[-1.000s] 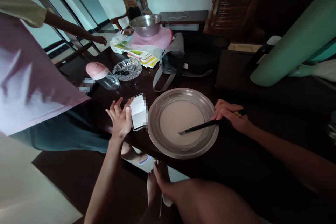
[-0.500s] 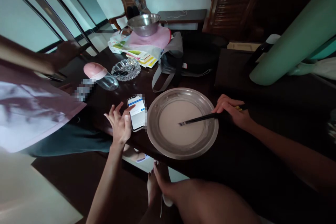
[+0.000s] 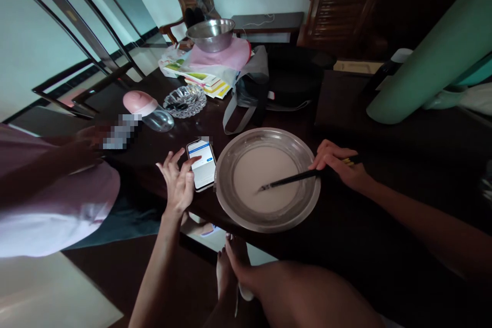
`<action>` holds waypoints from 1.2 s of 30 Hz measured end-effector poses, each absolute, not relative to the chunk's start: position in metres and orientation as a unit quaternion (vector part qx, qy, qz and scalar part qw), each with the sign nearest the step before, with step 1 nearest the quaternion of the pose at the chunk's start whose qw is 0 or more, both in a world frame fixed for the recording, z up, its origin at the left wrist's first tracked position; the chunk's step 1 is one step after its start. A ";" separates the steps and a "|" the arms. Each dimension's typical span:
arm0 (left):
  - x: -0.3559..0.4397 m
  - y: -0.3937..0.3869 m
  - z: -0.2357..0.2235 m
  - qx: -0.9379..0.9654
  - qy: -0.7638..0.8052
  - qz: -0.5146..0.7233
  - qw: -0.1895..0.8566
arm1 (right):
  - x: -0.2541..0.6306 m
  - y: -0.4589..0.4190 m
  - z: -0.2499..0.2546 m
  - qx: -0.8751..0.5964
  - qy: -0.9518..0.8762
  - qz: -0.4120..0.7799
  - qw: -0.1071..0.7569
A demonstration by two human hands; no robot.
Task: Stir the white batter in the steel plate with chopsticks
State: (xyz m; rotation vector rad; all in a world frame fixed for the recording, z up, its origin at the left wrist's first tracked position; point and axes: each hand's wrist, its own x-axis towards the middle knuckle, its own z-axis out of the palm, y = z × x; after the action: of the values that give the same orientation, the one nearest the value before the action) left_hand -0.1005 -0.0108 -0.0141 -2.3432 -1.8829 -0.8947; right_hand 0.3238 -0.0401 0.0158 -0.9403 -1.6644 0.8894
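Observation:
My left hand (image 3: 178,180) is over the left edge of a smartphone (image 3: 203,173), its fingers spread and one fingertip on or just above the lit screen. The phone lies on the dark table beside a wide metal bowl (image 3: 307,200). Inside the bowl is a pale, milky liquid (image 3: 265,164). At the bowl's right rim, my right hand (image 3: 338,161) is closed around dark chopsticks (image 3: 292,178) with gold-coloured ends. Their tips dip into the liquid near the middle.
A pink-capped bottle (image 3: 144,105) and a glass ashtray (image 3: 185,101) stand beyond the phone. Behind are papers and a smaller metal bowl (image 3: 211,36), with a dark bag (image 3: 284,87) alongside. A green cylinder (image 3: 426,56) leans at right. Another person (image 3: 57,200) is close on the left.
The chopstick tips have shifted slightly left and toward me in the liquid. The person at left has lowered an arm from the chair toward the table. My left hand has barely moved.

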 end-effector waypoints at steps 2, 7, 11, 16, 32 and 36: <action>-0.101 -0.012 -0.014 -0.744 -0.600 -0.293 0.001 | 0.323 -0.040 0.016 -0.400 -0.669 0.373 0.504; -0.102 -0.011 -0.017 -0.734 -0.606 -0.308 -0.005 | 0.324 -0.040 0.017 -0.380 -0.699 0.375 0.476; -0.101 -0.009 -0.019 -0.721 -0.624 -0.303 -0.001 | 0.325 -0.039 0.016 -0.404 -0.655 0.374 0.518; -0.102 -0.009 -0.020 -0.712 -0.639 -0.291 0.003 | 0.324 -0.039 0.017 -0.381 -0.701 0.363 0.481; -0.104 -0.012 -0.018 -0.737 -0.598 -0.314 0.018 | 0.323 -0.042 0.017 -0.378 -0.672 0.396 0.499; -0.108 -0.012 -0.024 -0.755 -0.558 -0.343 0.015 | 0.323 -0.042 0.016 -0.391 -0.659 0.400 0.503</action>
State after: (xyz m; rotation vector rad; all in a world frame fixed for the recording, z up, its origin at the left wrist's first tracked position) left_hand -0.1082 -0.0116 -0.0239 -2.3502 -1.7370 -1.0690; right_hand 0.3226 -0.0416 0.0162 -0.9449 -1.5917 0.9654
